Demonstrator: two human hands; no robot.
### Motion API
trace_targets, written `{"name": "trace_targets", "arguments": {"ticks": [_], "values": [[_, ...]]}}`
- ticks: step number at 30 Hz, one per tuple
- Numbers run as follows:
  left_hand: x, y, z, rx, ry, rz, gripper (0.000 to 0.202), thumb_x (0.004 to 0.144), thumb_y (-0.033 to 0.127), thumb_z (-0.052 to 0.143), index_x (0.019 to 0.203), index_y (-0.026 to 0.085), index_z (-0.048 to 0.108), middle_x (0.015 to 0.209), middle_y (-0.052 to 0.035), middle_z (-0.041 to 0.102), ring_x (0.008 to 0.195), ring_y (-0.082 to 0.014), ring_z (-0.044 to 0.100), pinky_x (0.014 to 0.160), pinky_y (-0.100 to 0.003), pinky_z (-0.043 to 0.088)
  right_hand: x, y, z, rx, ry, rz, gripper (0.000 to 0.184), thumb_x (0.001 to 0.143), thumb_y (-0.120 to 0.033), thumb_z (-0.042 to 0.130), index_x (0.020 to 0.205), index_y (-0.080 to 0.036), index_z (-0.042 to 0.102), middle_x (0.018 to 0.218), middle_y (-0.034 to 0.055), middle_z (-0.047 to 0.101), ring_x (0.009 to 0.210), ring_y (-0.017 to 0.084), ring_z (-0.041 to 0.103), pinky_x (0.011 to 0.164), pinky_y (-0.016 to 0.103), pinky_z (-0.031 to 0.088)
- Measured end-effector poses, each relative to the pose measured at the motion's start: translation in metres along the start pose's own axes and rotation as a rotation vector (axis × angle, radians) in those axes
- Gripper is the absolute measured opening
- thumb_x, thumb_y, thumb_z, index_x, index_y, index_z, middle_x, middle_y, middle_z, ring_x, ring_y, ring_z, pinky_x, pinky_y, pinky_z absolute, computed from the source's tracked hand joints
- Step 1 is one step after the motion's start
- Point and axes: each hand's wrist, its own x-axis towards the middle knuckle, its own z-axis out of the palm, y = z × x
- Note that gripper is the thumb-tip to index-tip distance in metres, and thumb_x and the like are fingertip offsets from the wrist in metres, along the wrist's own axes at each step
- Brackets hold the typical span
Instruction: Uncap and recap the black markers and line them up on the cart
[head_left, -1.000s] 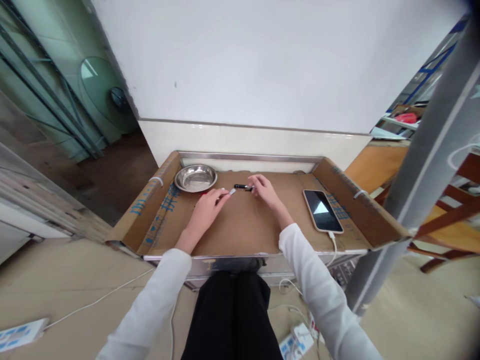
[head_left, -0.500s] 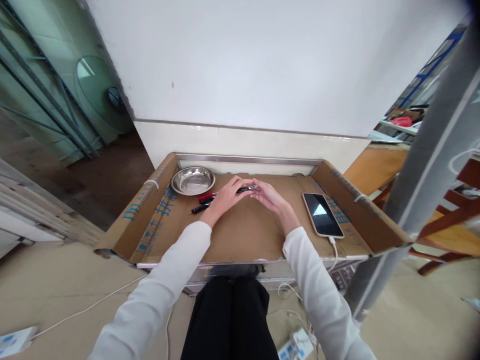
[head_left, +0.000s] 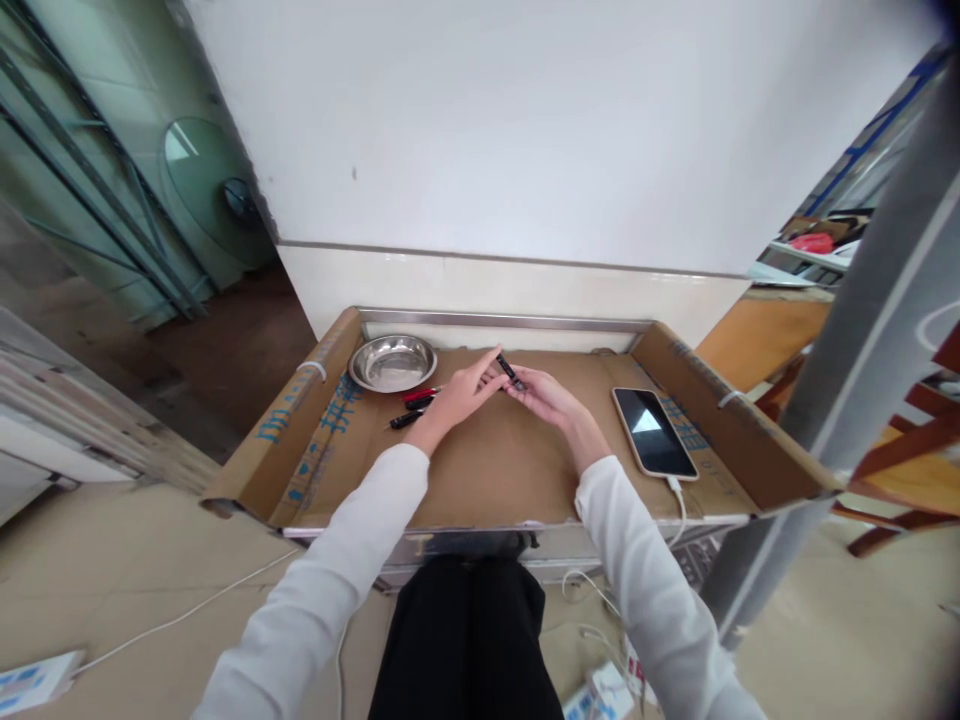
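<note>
A black pen (head_left: pixel 510 371) slants between my two hands above the cardboard. My left hand (head_left: pixel 466 392) is closed at the pen's upper end, its fingertips against it. The fingers of my right hand (head_left: pixel 551 396) pinch the lower end. To the left, partly hidden behind my left hand, lie a red pen (head_left: pixel 420 395) and black pens (head_left: pixel 406 420) side by side. A shiny round metal dish (head_left: pixel 392 382) stands just beyond them.
A phone (head_left: pixel 655 432) with a white charging cable (head_left: pixel 681 512) lies at the right of the cardboard-lined table (head_left: pixel 487 480). Cardboard walls (head_left: pixel 739 420) rise on both sides. A grey post (head_left: pixel 847 330) stands at the right, and a white wall (head_left: pixel 487 130) is behind.
The pen has turned from nearly level to a steep slant, its left end now raised. Both hands stay close together around it. The view has shifted slightly.
</note>
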Motion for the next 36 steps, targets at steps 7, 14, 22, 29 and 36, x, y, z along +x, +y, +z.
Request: {"name": "trace_targets", "arguments": {"ticks": [7,14,22,29,36], "values": [[0.002,0.001,-0.004,0.031,0.275,0.012,0.026,0.088,0.038,0.050,0.106,0.019,0.054,0.093,-0.0035,0.064,0.079,-0.0124,0.061,0.077,-0.025,0.048,0.002,-0.002,0.000,0.007,-0.032,0.065,0.017,0.084,-0.013,0.051,0.088,-0.015,0.067,0.088,0.0048,0.069,0.077,0.009,0.064,0.079,0.019,0.054],[0.005,-0.003,-0.009,-0.171,0.446,-0.061,0.025,0.088,0.040,0.050,0.102,0.019,0.051,0.083,-0.0019,0.060,0.074,-0.0109,0.058,0.071,-0.023,0.047,0.001,-0.005,0.000,0.039,0.064,0.042,0.011,0.080,-0.010,0.056,0.078,-0.015,0.065,0.084,0.0039,0.068,0.083,0.010,0.065,0.088,0.021,0.053],[0.003,-0.012,-0.014,-0.147,0.211,-0.089,0.015,0.085,0.026,0.048,0.097,0.018,0.053,0.084,-0.0015,0.061,0.069,-0.0102,0.058,0.067,-0.022,0.046,0.001,-0.004,-0.006,0.017,0.147,-0.137,0.012,0.070,-0.008,0.066,0.076,-0.018,0.064,0.078,0.0004,0.067,0.077,0.010,0.064,0.086,0.022,0.055],[-0.005,-0.014,-0.012,0.172,-0.194,-0.019,0.016,0.077,0.017,0.049,0.088,0.021,0.060,0.085,-0.0001,0.065,0.073,-0.0129,0.058,0.073,-0.026,0.045,0.004,-0.005,-0.012,-0.009,0.226,-0.263,0.019,0.063,-0.014,0.075,0.077,-0.018,0.062,0.076,-0.0009,0.067,0.075,0.010,0.063,0.084,0.025,0.053],[-0.001,-0.015,-0.011,0.376,-0.182,0.067,0.021,0.080,0.022,0.047,0.087,0.024,0.067,0.100,-0.0036,0.062,0.096,-0.0190,0.058,0.089,-0.035,0.042,-0.003,0.007,-0.006,-0.448,0.016,-0.291,0.030,0.064,-0.036,0.076,0.085,-0.019,0.063,0.075,-0.0007,0.065,0.069,0.010,0.060,0.074,0.029,0.050]]}}
